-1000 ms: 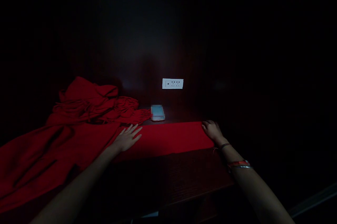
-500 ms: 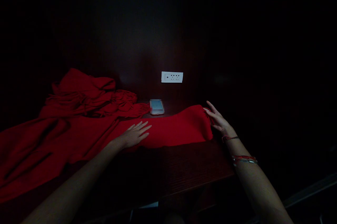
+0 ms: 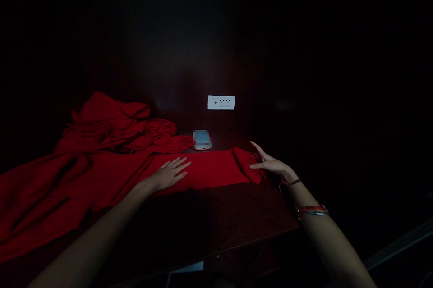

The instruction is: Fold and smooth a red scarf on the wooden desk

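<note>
Along the dark bench (image 3: 243,216), we are resting our flat left hand (image 3: 168,176) on red cloth (image 3: 213,168) and touching its fringe (image 3: 253,158) with our splayed right hand (image 3: 273,166), perhaps risking creases should it drag.

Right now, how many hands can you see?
2. The left hand lies spread on the red cloth; the right hand is at the cloth's fringed end. No others show, though much is dark.

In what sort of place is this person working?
Probably indoors, perhaps a dim home or office room: a white socket panel sits on the dark wall behind a wood-grained desktop, where red fringed cloth lies.
</note>
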### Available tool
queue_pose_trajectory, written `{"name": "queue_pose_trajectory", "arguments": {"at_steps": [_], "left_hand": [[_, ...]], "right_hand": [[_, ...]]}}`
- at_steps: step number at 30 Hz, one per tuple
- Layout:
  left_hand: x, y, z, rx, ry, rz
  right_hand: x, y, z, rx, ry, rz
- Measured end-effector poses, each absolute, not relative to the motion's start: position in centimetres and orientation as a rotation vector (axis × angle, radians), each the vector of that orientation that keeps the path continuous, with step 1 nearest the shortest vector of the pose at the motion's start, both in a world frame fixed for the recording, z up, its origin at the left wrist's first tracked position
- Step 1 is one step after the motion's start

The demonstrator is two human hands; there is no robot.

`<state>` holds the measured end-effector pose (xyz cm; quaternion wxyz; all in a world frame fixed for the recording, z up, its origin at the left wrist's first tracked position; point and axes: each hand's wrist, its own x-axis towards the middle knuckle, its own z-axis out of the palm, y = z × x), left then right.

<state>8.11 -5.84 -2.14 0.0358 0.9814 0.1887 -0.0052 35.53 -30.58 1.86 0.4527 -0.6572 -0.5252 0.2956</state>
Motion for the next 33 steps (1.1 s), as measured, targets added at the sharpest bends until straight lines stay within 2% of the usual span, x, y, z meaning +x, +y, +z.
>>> {"name": "queue_pose_trajectory", "arguments": {"at_steps": [6, 11, 13, 17, 23, 26, 29, 33], "left_hand": [[8.2, -5.8, -2.1, 3.014, 0.589, 0.007], [8.1, -5.5, -2.3, 3.009, 0.551, 0.026], [8.1, -5.4, -2.3, 3.006, 0.542, 0.027], [8.1, -5.7, -2.1, 3.001, 0.552, 0.033], [7.7, -5.9, -1.4, 2.993, 0.609, -0.027], [7.6, -5.6, -1.3, 2.996, 0.654, -0.039], [7.6, -5.2, -1.6, 3.013, 0.653, -0.027], [7.6, -4.9, -1.9, 3.020, 0.638, -0.005]], "right_hand": [[35.5, -29.2, 0.9, -1.758, -1.454, 0.486], [38.5, -30.0, 1.3, -1.706, -0.864, 0.112], [39.6, -31.0, 1.8, -1.660, -0.606, 0.063], [40.4, -31.9, 1.8, -1.651, -0.520, 0.054], [40.0, -30.7, -0.1, -2.169, -1.040, 0.182], [40.3, -30.4, -0.9, -2.320, -1.058, 0.192], [40.2, -30.4, -0.8, -2.201, -1.004, 0.212], [38.8, -30.8, 0.8, -1.714, -0.824, 0.319]]}}
